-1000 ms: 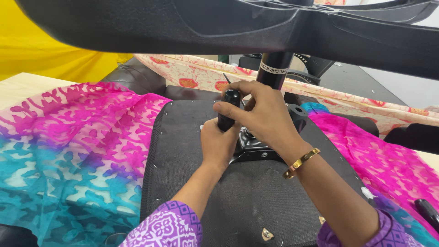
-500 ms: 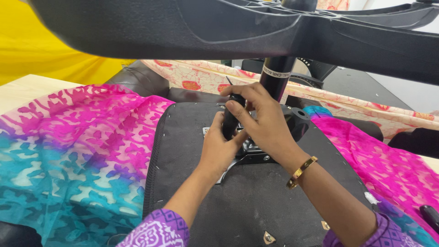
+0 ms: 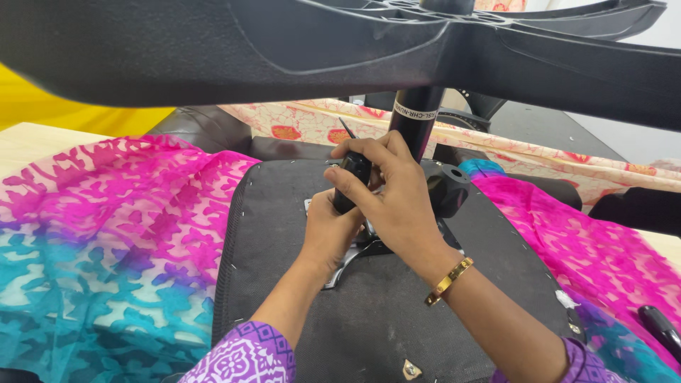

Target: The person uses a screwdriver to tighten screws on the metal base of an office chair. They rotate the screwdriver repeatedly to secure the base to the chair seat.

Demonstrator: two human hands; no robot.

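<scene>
An office chair lies upside down, its black fabric seat underside (image 3: 284, 234) facing up. The black gas-lift column (image 3: 415, 124) rises to the star-shaped base (image 3: 355, 50) that fills the top of the view. My right hand (image 3: 397, 198) grips a black tool handle (image 3: 351, 177) held upright near the column's foot. My left hand (image 3: 330, 230) sits just below it, fingers pressed at the metal mechanism plate (image 3: 355, 252). What the left fingers pinch is hidden by the right hand. A gold bangle (image 3: 448, 280) circles my right wrist.
A pink and teal patterned cloth (image 3: 106, 234) covers the table to the left, and more pink cloth (image 3: 603, 248) lies at the right. A cream floral fabric (image 3: 305, 124) lies behind the seat. A yellow sheet (image 3: 64, 120) hangs at the far left.
The view has shifted a little closer and to the left. Both hands stay at the mechanism; the right hand keeps its hold on the black handle and has turned slightly.
</scene>
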